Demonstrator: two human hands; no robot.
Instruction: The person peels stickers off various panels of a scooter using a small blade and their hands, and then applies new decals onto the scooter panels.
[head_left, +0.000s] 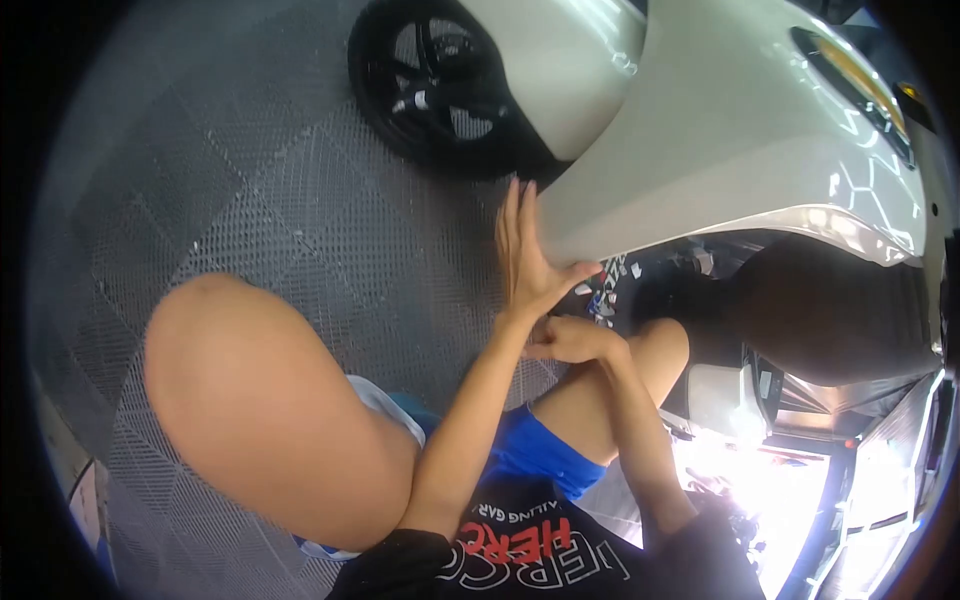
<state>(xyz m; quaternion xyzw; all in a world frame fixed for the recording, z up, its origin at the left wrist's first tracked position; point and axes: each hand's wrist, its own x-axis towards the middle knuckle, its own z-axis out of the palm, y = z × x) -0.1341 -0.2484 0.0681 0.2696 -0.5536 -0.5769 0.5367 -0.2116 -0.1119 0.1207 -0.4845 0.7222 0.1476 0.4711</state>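
My left hand [530,268] has its fingers stretched out and the thumb spread apart, at the lower edge of a glossy cream scooter body panel [690,130]. The fingers and thumb lie along that edge; whether they press on it I cannot tell. Close below, my right hand [572,338] is curled beside my left wrist. Its fingertips are partly hidden behind that wrist, and anything in them cannot be made out. A black scooter wheel [430,90] with dark spokes sits beyond my left fingertips, under a cream fender [560,70].
Grey grated floor tiles [270,200] lie on the left. My bent knee [205,310] rises in front of them. A dark scooter seat [830,310] and a lamp with an orange strip [855,80] are on the right. Bright light comes from the lower right.
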